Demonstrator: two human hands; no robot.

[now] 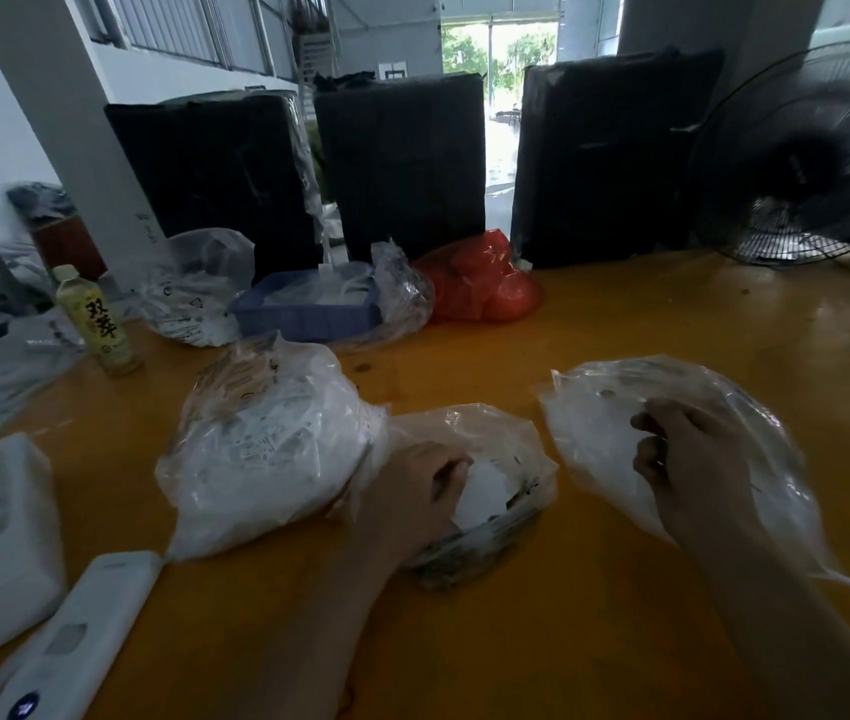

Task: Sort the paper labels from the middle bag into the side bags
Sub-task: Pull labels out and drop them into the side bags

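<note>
Reaching into the middle bag point(469, 491), the left hand point(412, 491) has its fingers curled around a white paper label point(485, 493) right at the bag's open mouth. The right hand point(682, 459) is over at the right bag point(672, 459), fingers curled at the opening; it looks like it's pinching the plastic or a slip of paper, but the blur is bad enough that I honestly can't tell which. The left bag point(266, 449) sits just beside the middle one, already stuffed pretty full of printed labels. All three sit on the orange worktop point(620, 641).

On handling: these labels should be about as light as anything gets, thin and floppy, so no strength is needed, just fingertip control. They'll probably cling together or slide off each other in a stack, so I'd pinch one by an edge or corner between thumb and forefinger rather than grab a fistful. They crease easily too, so go gentle.

The bags are thin, slippery film with no shape of their own, and the mouths will likely collapse shut. Best bet is holding the rim open with one hand while the other drops a label in. The middle bag looks nearly empty and would skate around if tugged.
</note>
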